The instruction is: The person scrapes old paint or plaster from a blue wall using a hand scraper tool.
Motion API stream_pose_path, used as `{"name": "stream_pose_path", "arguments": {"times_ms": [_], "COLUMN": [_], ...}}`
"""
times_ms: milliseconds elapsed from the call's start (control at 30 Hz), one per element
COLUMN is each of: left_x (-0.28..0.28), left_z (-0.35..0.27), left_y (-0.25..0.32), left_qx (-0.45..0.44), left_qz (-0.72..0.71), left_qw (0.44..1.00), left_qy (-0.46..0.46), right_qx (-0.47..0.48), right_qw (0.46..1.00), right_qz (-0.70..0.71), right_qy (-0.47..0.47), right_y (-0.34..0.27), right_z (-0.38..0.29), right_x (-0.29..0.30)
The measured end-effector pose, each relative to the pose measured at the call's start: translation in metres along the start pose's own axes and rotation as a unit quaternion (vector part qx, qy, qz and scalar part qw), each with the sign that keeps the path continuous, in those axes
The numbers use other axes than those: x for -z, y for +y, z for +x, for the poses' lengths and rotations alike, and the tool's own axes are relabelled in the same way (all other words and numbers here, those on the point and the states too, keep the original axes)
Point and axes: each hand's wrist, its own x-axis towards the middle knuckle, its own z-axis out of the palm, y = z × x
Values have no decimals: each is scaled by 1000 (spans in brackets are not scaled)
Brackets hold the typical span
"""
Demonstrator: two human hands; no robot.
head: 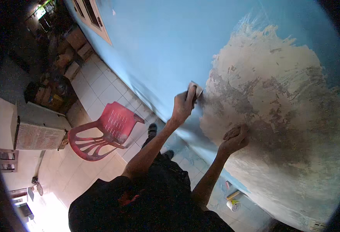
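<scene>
My left hand (183, 105) grips a small pale pad (198, 90), possibly folded sandpaper, at the left edge of the patch; its exact kind is unclear. A light blue painted wall (158, 49) fills much of the view. On it spreads a large rough patch of grey-beige filler or plaster (271, 95), streaked and ragged at its borders. Lower down, my right hand (234, 139) is at the patch with its fingers curled. Shadow and blur hide whether anything is inside that hand, and whether it touches the wall.
A red plastic chair (116, 121) stands on the tiled floor (107, 87) to the left. Near the wall's foot lie a white tub (233, 205) and a yellowish stick-like thing (233, 195). Cardboard boxes (75, 37) and a bulky cabinet-like thing (39, 133) are farther left.
</scene>
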Motion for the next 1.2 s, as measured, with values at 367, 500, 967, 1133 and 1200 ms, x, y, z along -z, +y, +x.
{"name": "stream_pose_path", "arguments": {"times_ms": [367, 500, 967, 1133, 1200], "left_x": [0, -3, 5, 10, 11], "left_z": [3, -1, 8, 2, 6], "left_y": [-9, -7, 35, -3, 41], "left_qx": [-11, 56, -76, -20, -49], "left_qz": [-80, -5, 72, 52, 76], "left_qw": [997, 998, 993, 998, 996], "left_qy": [18, 23, 49, 16, -1], "right_qx": [10, -10, -9, 2, -27], "right_qw": [999, 999, 999, 999, 997], "right_qz": [42, 46, 34, 33, 31], "right_qy": [-7, 12, 10, -1, 70], "right_y": [10, 5, 9, 8, 6], "right_z": [-1, 1, -5, -2, -3], "right_x": [3, -5, -10, -24, -31]}}
